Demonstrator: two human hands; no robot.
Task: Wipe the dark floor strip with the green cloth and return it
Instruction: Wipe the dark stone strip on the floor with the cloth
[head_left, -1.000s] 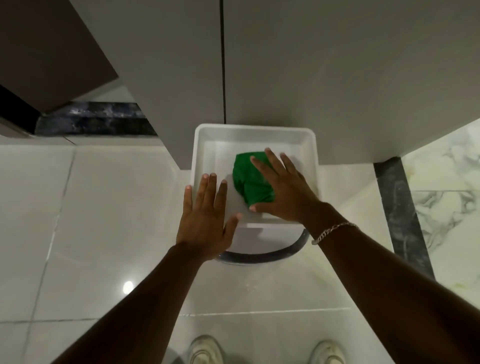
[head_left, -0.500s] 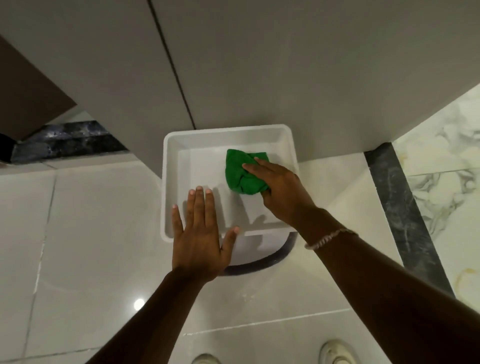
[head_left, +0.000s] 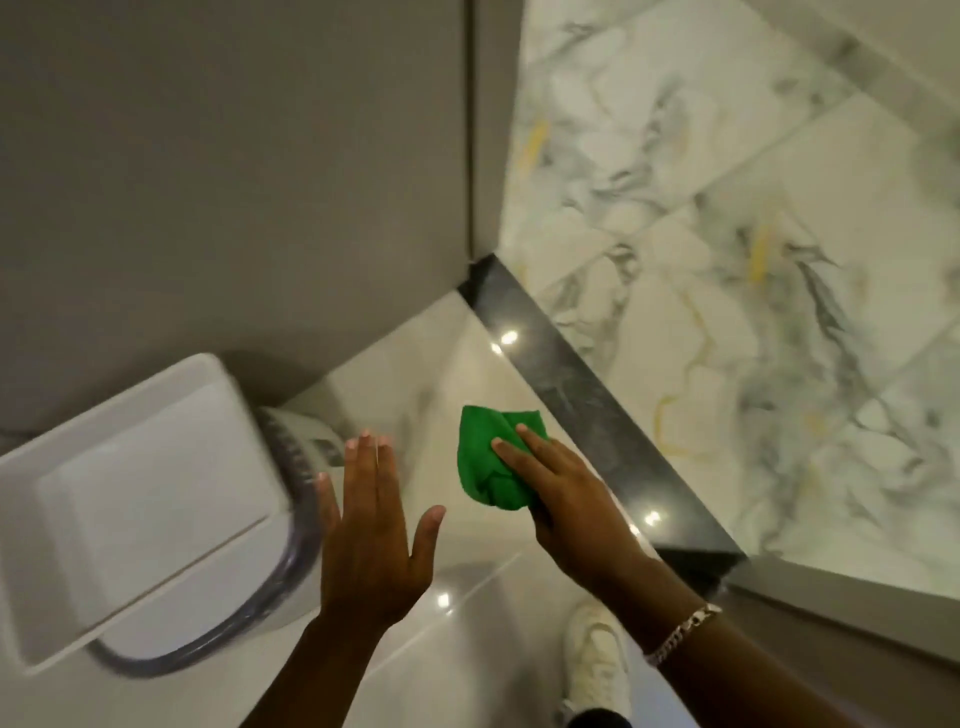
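Green cloth (head_left: 493, 462), bunched, is gripped in the right hand (head_left: 566, 499), poised near the dark floor strip (head_left: 587, 410), seemingly ready to wipe. Left hand (head_left: 374, 525) hovers empty, fingers spread, beside a white tray (head_left: 130, 499).

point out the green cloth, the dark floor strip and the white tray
crumpled green cloth (head_left: 485, 462), head view, bare middle.
dark stone floor strip (head_left: 582, 395), head view, bare top face.
white plastic tray (head_left: 130, 410), head view, upper rim.
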